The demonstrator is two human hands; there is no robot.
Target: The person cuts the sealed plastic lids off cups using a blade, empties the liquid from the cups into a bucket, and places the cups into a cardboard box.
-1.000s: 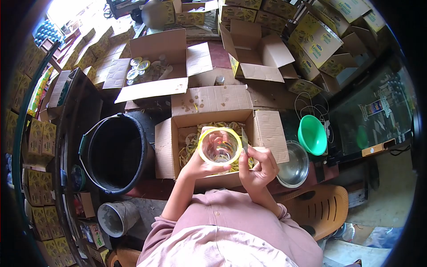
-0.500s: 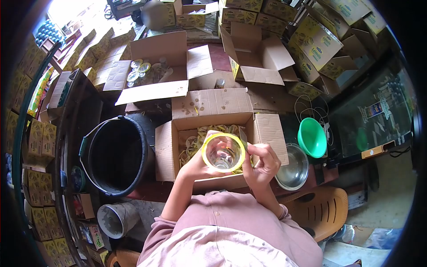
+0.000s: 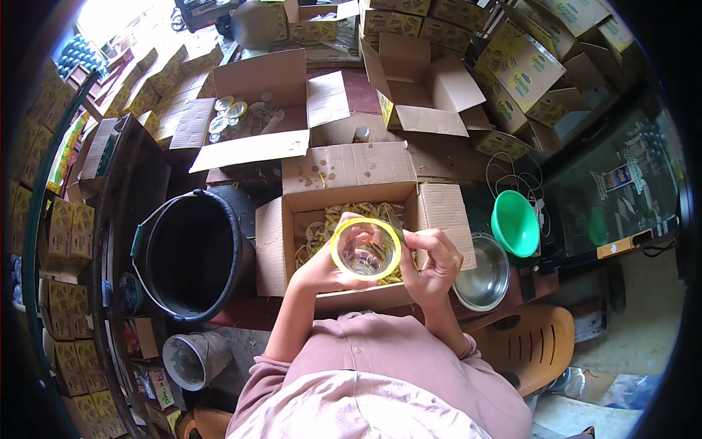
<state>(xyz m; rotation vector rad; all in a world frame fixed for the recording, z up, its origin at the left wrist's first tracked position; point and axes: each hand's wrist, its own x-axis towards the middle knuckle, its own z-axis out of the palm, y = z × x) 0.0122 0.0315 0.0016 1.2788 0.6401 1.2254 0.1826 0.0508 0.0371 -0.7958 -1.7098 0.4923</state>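
Note:
A clear plastic cup (image 3: 365, 252) with a bright yellow rim is tilted so its mouth faces me. My left hand (image 3: 319, 269) is closed around it from the left and behind, its fingers visible through the clear wall. Pinched in my right hand (image 3: 433, 265) is a thin, greyish blade (image 3: 395, 222), lying against the upper right of the rim; its handle is hidden. Below both hands stands an open cardboard box (image 3: 349, 170) holding many curled yellow strips (image 3: 313, 233).
To the left stands a black bucket (image 3: 238, 252), with a grey pail (image 3: 191, 362) below it. A green bowl (image 3: 515, 223) and metal bowl (image 3: 482, 274) are at right. Behind is an open carton (image 3: 252, 152) of yellow-lidded cups, beside another open carton (image 3: 431, 121).
The cup has shifted slightly up and left with my left hand. The blade in my right hand stays at the rim's upper right, at a slightly different angle.

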